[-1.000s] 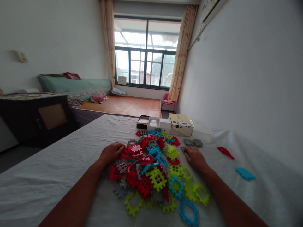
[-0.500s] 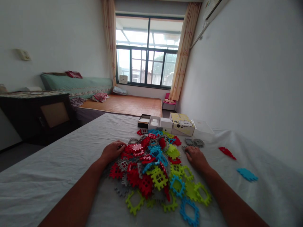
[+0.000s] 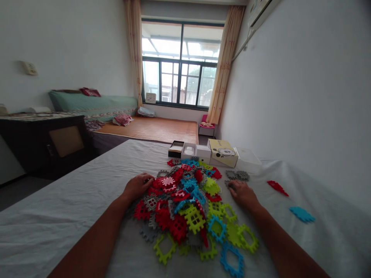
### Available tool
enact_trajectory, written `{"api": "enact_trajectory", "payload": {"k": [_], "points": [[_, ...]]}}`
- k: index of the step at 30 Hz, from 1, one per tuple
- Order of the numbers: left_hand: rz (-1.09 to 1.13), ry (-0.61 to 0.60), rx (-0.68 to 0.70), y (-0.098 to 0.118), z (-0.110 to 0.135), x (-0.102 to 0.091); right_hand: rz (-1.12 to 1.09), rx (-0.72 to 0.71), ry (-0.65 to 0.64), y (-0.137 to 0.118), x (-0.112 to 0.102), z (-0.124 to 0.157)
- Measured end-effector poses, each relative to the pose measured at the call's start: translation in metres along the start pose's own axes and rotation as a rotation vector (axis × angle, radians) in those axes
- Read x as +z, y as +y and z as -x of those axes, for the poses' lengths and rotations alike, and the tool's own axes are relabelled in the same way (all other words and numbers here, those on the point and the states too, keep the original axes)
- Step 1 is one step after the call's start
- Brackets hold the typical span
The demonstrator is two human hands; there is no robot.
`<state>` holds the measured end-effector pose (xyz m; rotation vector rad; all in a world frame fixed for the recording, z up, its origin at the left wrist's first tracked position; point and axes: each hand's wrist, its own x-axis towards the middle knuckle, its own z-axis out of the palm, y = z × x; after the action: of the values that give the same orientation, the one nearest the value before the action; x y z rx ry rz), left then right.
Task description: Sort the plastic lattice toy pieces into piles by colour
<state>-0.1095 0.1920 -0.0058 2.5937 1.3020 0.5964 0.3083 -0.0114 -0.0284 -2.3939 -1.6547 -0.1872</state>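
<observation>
A person's left hand [image 3: 138, 186] and right hand [image 3: 242, 192] flank a heap of red, blue, lime-green and grey notched plastic tiles [image 3: 191, 212] on a wrinkled white cloth [image 3: 72, 200]. Fingers curl, tips partly hidden; whether either pinches a tile cannot be told. Running far to near, veering right, the heap looks unchanged from half a second earlier.

right hand [image 3: 244, 194] shifted slightly rightward, fingers [image 3: 236, 186] a little farther from pile of toothed plastic pieces [image 3: 189, 184].
</observation>
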Motion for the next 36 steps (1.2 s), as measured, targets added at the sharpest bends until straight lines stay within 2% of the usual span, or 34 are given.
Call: {"api": "enact_trajectory", "payload": {"k": [4, 8, 12, 16, 19, 22, 27, 30, 33, 36], "points": [[-0.005, 0.005, -0.002, 0.000, 0.000, 0.000, -0.022, 0.068, 0.075, -0.003, -0.004, -0.001], [-0.009, 0.008, -0.006, 0.001, 0.001, 0.000, -0.268, -0.148, 0.172, -0.033, -0.007, 0.000], [-0.013, 0.012, -0.008, 0.001, 0.001, 0.000, -0.423, -0.331, 0.096, -0.068, -0.013, 0.009], [-0.009, 0.000, -0.024, 0.001, 0.000, 0.000, -0.526, -0.431, 0.084, -0.080, -0.021, 0.015], [-0.012, -0.002, -0.026, 0.001, -0.001, -0.001, -0.556, -0.323, 0.177, -0.069, -0.019, 0.010], [-0.010, 0.002, -0.018, 0.001, 0.000, 0.000, -0.527, -0.171, 0.197, -0.049, -0.012, 0.001], [0.004, 0.009, -0.007, 0.000, 0.001, 0.000, -0.200, -0.071, 0.240, -0.018, -0.002, -0.006], [0.007, 0.007, -0.014, 0.001, 0.001, -0.001, -0.056, 0.068, 0.173, -0.001, 0.003, -0.004], [0.009, 0.006, -0.013, 0.002, 0.002, -0.002, -0.065, 0.054, 0.112, 0.012, 0.007, -0.004], [0.011, 0.009, -0.011, 0.002, 0.002, -0.002, -0.156, 0.037, 0.144, 0.020, 0.007, -0.012]]}}
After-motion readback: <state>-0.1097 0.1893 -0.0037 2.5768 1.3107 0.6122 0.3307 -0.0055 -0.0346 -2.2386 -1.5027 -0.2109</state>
